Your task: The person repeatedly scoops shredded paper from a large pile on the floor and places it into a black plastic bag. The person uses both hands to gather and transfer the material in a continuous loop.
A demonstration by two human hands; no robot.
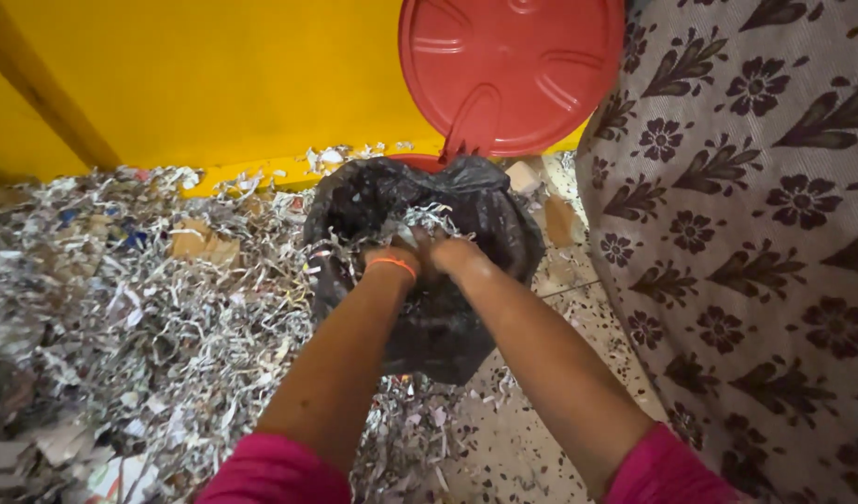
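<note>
While both hands press shredded paper (405,224) into black bin bag (429,317), left hand (396,250), right hand (452,252) grip hidden.

yellow wall (214,84), flowered brown-and-cream cloth (746,233), speckled floor (541,439)

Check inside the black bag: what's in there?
Shredded paper shows at the mouth of the black bag. Both hands, left hand and right hand, press into it. Anything deeper is hidden by the hands and bag wall; each grip is unreadable.
</note>
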